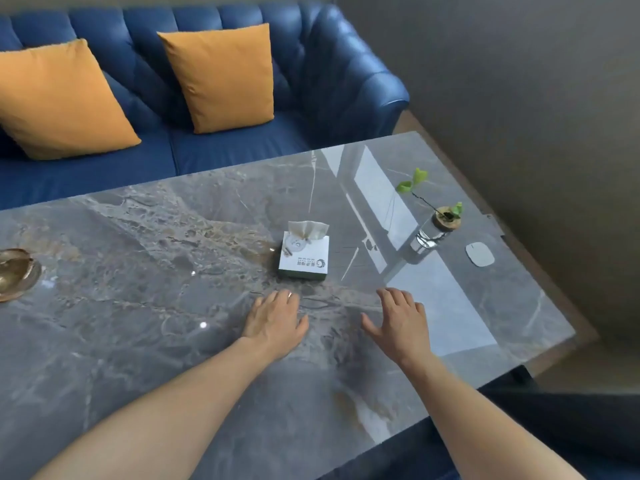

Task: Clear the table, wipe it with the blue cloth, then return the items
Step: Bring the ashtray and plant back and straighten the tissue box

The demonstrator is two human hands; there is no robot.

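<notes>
Apparently reaching in, left hand (275, 320) and right hand (398, 322), both spread and empty, flank near side of tissue box (304, 256) mid-tabletop (138, 323), likely to lift it.

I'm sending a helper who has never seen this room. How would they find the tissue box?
Start at the grey marble table before the blue sofa. Near its middle, just beyond both open hands, stands the white square tissue box. Unlike the glass plant vase and flat white pad further right, a tissue sticks up from it.
</notes>
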